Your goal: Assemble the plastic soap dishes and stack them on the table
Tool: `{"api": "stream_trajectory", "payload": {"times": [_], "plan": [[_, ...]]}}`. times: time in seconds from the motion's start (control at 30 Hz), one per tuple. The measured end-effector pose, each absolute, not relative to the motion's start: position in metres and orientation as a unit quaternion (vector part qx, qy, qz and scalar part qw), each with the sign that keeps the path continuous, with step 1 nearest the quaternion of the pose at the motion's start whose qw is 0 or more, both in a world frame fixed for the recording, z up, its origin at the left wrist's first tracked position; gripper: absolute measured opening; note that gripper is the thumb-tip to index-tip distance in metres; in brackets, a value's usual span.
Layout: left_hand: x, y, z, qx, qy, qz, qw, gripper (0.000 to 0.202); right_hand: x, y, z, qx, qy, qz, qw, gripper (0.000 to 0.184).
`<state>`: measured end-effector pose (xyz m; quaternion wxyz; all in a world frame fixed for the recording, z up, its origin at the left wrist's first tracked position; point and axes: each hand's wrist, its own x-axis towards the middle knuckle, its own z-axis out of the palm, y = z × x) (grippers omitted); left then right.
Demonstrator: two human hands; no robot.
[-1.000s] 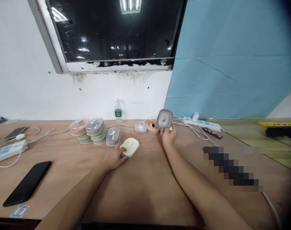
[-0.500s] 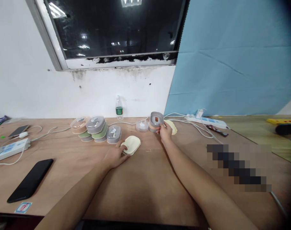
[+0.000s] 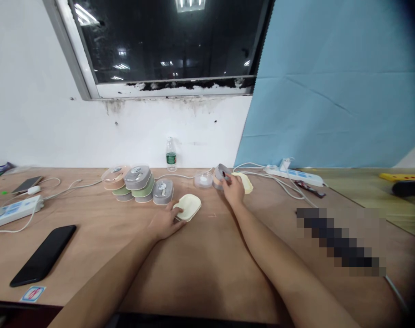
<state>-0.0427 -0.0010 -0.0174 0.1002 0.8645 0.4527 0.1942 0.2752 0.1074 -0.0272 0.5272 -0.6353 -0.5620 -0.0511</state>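
My left hand (image 3: 164, 222) rests on the wooden table (image 3: 200, 269) with its fingers spread against a cream oval case (image 3: 188, 207). My right hand (image 3: 232, 189) is closed on a grey case part (image 3: 220, 172), which it holds down onto an orange case (image 3: 215, 181) at the back of the table. Just right of that hand lies a cream lid (image 3: 244, 181). A clear round lid (image 3: 203, 179) sits to the left of the orange case.
A pile of grey, green and orange cases (image 3: 136, 184) stands left of centre. Behind it are a water bottle (image 3: 171, 155) and white cables. A black phone (image 3: 43, 254), a power strip (image 3: 12, 210) and another phone (image 3: 27, 184) lie at the left. A second power strip (image 3: 294, 175) lies at the right.
My right hand has brought the grey part down from the air onto the orange case and tilted it. My left hand has stayed by the cream case.
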Motion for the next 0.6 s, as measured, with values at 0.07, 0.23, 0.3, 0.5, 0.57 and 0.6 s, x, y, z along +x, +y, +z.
{"api": "stream_trajectory", "payload": {"times": [0.07,0.23,0.3,0.5,0.57,0.6], "plan": [[-0.0428,-0.0015,-0.0168,0.865,0.452,0.194,0.104,0.042,0.2734,0.1078,-0.0276,-0.644,-0.587,-0.065,0.486,0.04],[-0.0429,-0.0026,-0.015,0.867,0.449,0.187,0.107,0.042,0.2745,0.1118,-0.0347,-0.665,-0.614,-0.054,0.422,0.038],[-0.0429,-0.0024,-0.0155,0.869,0.447,0.187,0.103,0.042,0.2749,0.1121,-0.0362,-0.65,-0.622,-0.062,0.432,0.038],[-0.043,-0.0005,-0.0188,0.869,0.445,0.193,0.101,0.043,0.2712,0.1077,-0.0335,-0.626,-0.643,-0.079,0.433,0.045],[-0.0431,-0.0002,-0.0195,0.869,0.445,0.193,0.101,0.043,0.2706,0.106,-0.0322,-0.626,-0.65,-0.084,0.423,0.046],[-0.0432,-0.0002,-0.0197,0.869,0.445,0.193,0.099,0.043,0.2705,0.1052,-0.0318,-0.627,-0.652,-0.087,0.417,0.046]]}}
